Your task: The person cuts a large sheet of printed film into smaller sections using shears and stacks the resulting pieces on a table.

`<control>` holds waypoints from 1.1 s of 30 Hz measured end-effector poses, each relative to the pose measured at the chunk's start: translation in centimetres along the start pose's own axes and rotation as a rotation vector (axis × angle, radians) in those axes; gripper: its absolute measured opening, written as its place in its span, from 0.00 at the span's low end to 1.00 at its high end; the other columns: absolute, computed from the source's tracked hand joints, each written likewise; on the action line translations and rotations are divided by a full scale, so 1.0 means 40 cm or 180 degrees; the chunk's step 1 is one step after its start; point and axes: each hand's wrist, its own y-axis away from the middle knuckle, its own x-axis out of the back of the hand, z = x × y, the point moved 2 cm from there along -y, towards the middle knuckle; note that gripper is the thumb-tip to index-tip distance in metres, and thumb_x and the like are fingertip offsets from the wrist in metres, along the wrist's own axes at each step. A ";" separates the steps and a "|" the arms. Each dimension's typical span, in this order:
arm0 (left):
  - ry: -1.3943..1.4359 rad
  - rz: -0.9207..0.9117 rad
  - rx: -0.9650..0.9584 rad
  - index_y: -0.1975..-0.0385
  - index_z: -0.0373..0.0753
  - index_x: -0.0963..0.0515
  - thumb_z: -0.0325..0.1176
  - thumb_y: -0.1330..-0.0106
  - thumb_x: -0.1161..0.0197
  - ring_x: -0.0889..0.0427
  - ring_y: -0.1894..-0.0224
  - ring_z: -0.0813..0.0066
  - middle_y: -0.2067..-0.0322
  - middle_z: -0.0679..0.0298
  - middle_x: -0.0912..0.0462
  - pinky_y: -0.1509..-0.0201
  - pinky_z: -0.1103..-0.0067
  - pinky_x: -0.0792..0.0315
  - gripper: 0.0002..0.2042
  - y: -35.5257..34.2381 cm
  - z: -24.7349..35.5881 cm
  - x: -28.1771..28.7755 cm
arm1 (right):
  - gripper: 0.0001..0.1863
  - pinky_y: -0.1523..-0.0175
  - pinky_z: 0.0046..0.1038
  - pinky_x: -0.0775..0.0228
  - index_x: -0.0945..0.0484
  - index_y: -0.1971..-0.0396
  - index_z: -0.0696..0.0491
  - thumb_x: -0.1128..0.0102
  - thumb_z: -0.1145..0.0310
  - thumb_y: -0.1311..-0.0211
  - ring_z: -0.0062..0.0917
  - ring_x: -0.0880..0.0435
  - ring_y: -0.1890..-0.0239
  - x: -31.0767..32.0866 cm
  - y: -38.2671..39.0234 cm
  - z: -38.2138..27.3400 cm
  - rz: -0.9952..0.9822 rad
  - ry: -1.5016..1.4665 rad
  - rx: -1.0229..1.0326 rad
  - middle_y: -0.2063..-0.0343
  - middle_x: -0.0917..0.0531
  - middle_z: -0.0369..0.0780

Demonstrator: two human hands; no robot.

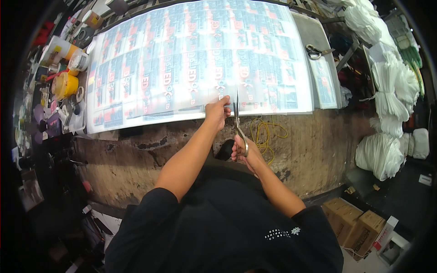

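Note:
A large translucent film sheet [191, 59], printed with rows of blue and red designs, lies over the table in front of me. At its near edge my left hand [219, 112] pinches the film, thumb and fingers closed. Just right of it, my right hand [245, 154] grips the handles of a pair of metal scissors [236, 120]. The blades point away from me and reach over the sheet's near edge, beside my left fingers. How far apart the blades stand is hard to make out.
On the right, another pair of scissors [318, 51] lies near cut printed strips [323, 82]. A yellow tub [65, 86] and containers crowd the left. White bundles [395, 86] hang right. A yellow cord [261, 134] lies on the floor; cardboard boxes [343, 220] stand lower right.

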 end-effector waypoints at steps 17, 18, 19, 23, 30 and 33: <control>0.0711 -0.0342 -0.0128 0.57 0.29 0.33 0.27 0.38 0.49 0.24 0.58 0.64 0.61 0.55 0.26 0.55 0.65 0.25 0.11 -0.029 -0.034 -0.023 | 0.21 0.78 0.17 0.33 0.34 0.74 0.55 0.37 0.53 0.45 0.14 0.28 0.84 -0.067 -0.038 -0.036 0.0562 0.0453 0.0353 0.84 0.29 0.33; 0.0705 -0.0351 -0.0113 0.57 0.29 0.33 0.27 0.38 0.49 0.24 0.58 0.64 0.61 0.55 0.26 0.55 0.65 0.25 0.11 -0.031 -0.037 -0.023 | 0.21 0.78 0.17 0.33 0.33 0.74 0.55 0.37 0.53 0.44 0.14 0.28 0.84 -0.068 -0.040 -0.041 0.0558 0.0403 0.0330 0.84 0.29 0.33; 0.0780 -0.0416 -0.0142 0.57 0.28 0.33 0.25 0.38 0.49 0.23 0.59 0.64 0.61 0.54 0.26 0.55 0.67 0.24 0.11 -0.031 -0.039 -0.019 | 0.21 0.78 0.17 0.33 0.33 0.74 0.55 0.37 0.53 0.44 0.14 0.28 0.84 -0.065 -0.051 -0.045 0.0573 0.0396 0.0329 0.84 0.29 0.33; 0.0751 -0.0612 -0.0011 0.54 0.26 0.34 0.25 0.38 0.50 0.23 0.57 0.63 0.59 0.52 0.25 0.50 0.69 0.27 0.13 -0.029 -0.048 -0.002 | 0.21 0.79 0.17 0.33 0.32 0.75 0.55 0.37 0.52 0.45 0.14 0.28 0.84 -0.059 -0.101 -0.078 0.0614 0.0082 0.0537 0.83 0.28 0.33; 0.0520 -0.0853 0.0082 0.47 0.24 0.38 0.31 0.37 0.52 0.31 0.46 0.61 0.50 0.48 0.30 0.39 0.69 0.39 0.21 -0.031 -0.045 0.022 | 0.19 0.80 0.16 0.34 0.31 0.75 0.55 0.37 0.54 0.45 0.13 0.29 0.85 -0.056 -0.133 -0.073 0.0669 0.0388 0.0552 0.85 0.27 0.33; 0.0467 -0.0913 0.0009 0.47 0.24 0.38 0.31 0.37 0.51 0.33 0.44 0.62 0.49 0.49 0.29 0.40 0.69 0.38 0.21 -0.026 -0.037 0.024 | 0.19 0.80 0.15 0.34 0.32 0.75 0.55 0.37 0.55 0.45 0.13 0.29 0.85 -0.061 -0.141 -0.074 0.0709 0.0402 0.0605 0.86 0.27 0.33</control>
